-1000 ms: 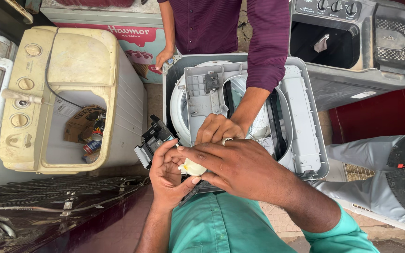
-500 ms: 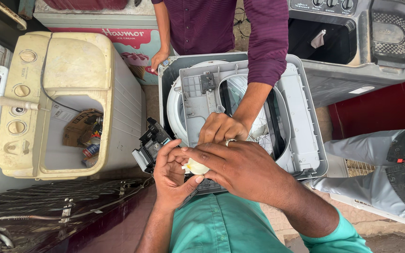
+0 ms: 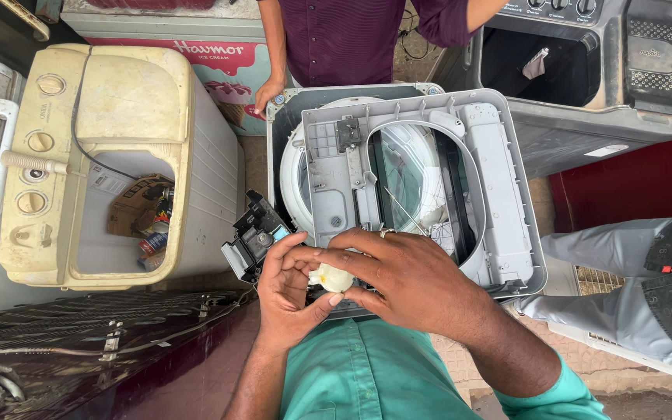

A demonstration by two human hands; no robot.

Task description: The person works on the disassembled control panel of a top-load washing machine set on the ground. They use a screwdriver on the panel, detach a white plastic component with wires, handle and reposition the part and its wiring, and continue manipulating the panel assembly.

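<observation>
1. Hands are meeting over the near edge of the opened grey washing machine (image 3: 507, 233); its top panel is lying loose across the tub.
2. Left hand (image 3: 289, 299) is cupping a small cream plastic part (image 3: 333, 278), fingers curled beneath it.
3. Right hand (image 3: 406, 284) is pinching that part from above with thumb and fingertips.
4. Black component (image 3: 254, 237) is hanging just beside the left hand.
5. Machine is looking well dismantled; the part is out, nothing refitted yet.
6. Another person's hand (image 3: 267, 95) is resting on the machine's far corner.

Cream-white part (image 3: 331, 278); grey washer top (image 3: 499, 202); yellowed washer (image 3: 130, 93); maroon shirt (image 3: 351, 39).
</observation>
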